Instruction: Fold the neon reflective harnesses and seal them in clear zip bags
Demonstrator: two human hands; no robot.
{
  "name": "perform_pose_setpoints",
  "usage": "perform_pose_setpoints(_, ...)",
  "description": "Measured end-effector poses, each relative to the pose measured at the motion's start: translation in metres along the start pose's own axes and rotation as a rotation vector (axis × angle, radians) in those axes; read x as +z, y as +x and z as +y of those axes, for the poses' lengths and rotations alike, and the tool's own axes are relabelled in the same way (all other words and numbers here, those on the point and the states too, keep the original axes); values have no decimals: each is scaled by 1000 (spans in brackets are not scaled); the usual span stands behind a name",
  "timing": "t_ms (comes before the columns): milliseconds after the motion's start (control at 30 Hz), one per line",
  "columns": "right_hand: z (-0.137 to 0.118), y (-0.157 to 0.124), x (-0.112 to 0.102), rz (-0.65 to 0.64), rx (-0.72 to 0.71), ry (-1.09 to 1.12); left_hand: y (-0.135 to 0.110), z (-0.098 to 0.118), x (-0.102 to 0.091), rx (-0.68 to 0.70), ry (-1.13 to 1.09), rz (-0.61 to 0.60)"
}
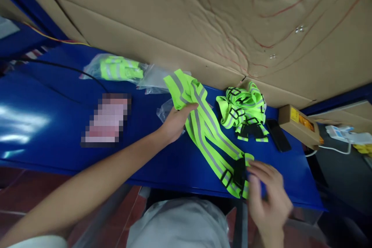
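A neon green reflective strap vest (pixel 203 124) with grey stripes lies stretched across the blue table (pixel 58 97). My left hand (pixel 176 122) grips its upper part, thumb over the fabric. My right hand (pixel 269 193) is at the lower end near the table's front edge, fingers bent and pinching at the black buckle (pixel 240 170) and strap end; it is slightly blurred.
A heap of similar green straps (pixel 244 110) lies to the right, beside a black phone (pixel 278 135) and a cardboard box (pixel 300 124). Bagged vests (pixel 119 68) and loose plastic bags (pixel 157 79) sit at the back. Cardboard sheets (pixel 203 19) stand behind the table.
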State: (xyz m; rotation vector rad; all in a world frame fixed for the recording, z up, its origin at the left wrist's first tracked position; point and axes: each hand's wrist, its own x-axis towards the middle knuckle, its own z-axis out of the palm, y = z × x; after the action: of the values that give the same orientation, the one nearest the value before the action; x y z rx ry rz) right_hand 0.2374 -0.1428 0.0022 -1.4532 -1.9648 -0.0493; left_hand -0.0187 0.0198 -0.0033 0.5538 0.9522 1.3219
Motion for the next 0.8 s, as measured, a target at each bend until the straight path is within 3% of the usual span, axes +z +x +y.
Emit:
perform_pose_setpoints(100, -12, 32, 19, -307, -164, -123, 4, 3, -1, 53, 14, 31)
perform_pose_setpoints(167, -3, 35, 22, -394, -153, -210, 9, 7, -3, 104, -1, 71)
perform_pose_setpoints(300, 39, 5, 5, -409, -14, -305, 19, 11, -10, 211, -42, 121)
perform_pose_setpoints(400, 61, -20, -14, -402, 106, -245, 23, 6, -13, 173, 5, 121)
perform_pose_setpoints(500, 67, -34, -30, -459, 168, -155, 23, -3, -13, 109, 88, 129)
perform_pose_setpoints(633, 73, -37, -48, -574, 193, -86, 20, -4, -11, 155, 127, 130)
perform_pose_setpoints(800, 84, -36, -52, -524, 213, -69, 18, 1, -13, 166, 253, 48)
